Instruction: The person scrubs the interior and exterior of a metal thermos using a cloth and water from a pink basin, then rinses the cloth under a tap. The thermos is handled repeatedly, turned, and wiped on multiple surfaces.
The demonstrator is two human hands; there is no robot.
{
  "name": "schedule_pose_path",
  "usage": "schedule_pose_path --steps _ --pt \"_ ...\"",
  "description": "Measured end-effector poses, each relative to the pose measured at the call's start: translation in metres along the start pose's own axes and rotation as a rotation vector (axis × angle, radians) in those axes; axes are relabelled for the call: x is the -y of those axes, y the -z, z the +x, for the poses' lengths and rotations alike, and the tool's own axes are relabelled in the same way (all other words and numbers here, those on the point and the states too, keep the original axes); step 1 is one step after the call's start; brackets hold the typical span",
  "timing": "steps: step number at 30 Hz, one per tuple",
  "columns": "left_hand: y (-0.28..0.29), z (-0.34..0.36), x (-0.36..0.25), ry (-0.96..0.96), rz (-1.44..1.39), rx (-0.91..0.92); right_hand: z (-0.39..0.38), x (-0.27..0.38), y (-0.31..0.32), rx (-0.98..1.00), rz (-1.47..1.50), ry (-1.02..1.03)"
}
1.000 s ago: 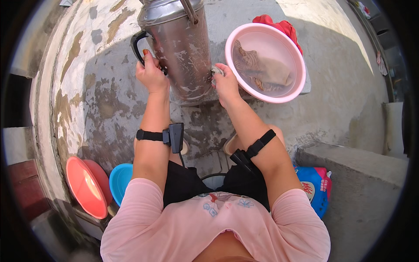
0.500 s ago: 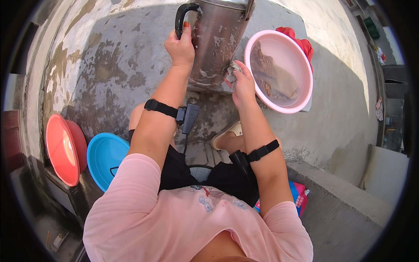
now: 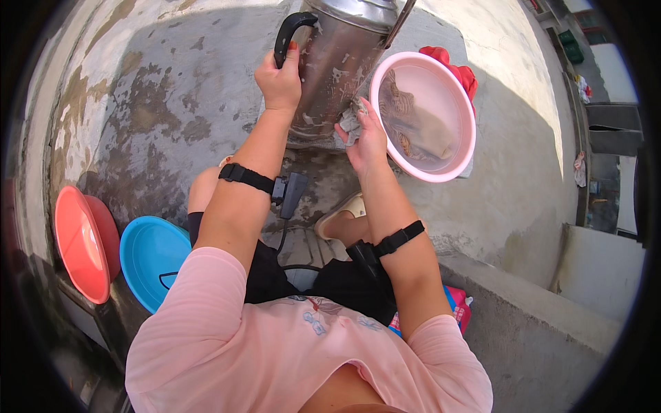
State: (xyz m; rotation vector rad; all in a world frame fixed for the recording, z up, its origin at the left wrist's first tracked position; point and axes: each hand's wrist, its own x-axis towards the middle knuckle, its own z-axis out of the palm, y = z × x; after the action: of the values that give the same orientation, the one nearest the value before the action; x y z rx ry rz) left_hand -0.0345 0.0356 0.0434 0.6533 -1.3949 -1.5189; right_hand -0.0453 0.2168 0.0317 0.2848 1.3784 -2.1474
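A tall steel insulated jug (image 3: 327, 76) with soapy streaks stands on a concrete block at the top of the view. My left hand (image 3: 279, 82) is closed round its black handle (image 3: 295, 24) on the left side. My right hand (image 3: 365, 141) holds a crumpled grey cloth (image 3: 351, 120) against the jug's lower right side, fingers curled round it. Right beside it is a pink basin (image 3: 430, 107) of water with brownish cloth soaking inside. A red cloth (image 3: 454, 69) lies bunched behind that basin.
A coral basin (image 3: 79, 241) and a blue basin (image 3: 148, 255) rest at the lower left. A low concrete ledge (image 3: 516, 310) runs along the lower right, with a blue and pink bag (image 3: 461, 306) partly hidden beside my right arm. My feet and knees show below the block.
The view has shifted, so the jug appears farther right than a second ago. My right hand keeps the cloth on the jug, its wrist now more angled; my left hand stays on the handle.
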Motion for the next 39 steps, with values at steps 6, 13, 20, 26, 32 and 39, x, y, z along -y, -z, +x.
schedule_pose_path --steps 6,13,20,26,32,39 --pt "-0.001 0.000 0.008 -0.014 0.012 0.008 0.002 -0.002 0.002 0.015 0.039 -0.016" --pt "0.003 -0.001 0.009 -0.100 0.097 0.010 0.008 -0.006 0.011 0.024 0.153 -0.050" --pt "0.032 0.005 0.024 0.023 0.099 -0.022 0.006 -0.006 0.020 0.126 0.243 -0.177" --pt "0.046 0.003 0.029 0.147 -0.048 0.029 -0.004 -0.009 0.018 0.162 0.232 -0.214" --pt "0.051 -0.005 0.026 0.198 -0.119 -0.001 -0.012 -0.007 0.016 0.150 0.222 -0.213" --pt "0.049 -0.009 0.034 0.278 -0.297 -0.083 -0.020 0.000 0.019 0.144 0.137 -0.189"
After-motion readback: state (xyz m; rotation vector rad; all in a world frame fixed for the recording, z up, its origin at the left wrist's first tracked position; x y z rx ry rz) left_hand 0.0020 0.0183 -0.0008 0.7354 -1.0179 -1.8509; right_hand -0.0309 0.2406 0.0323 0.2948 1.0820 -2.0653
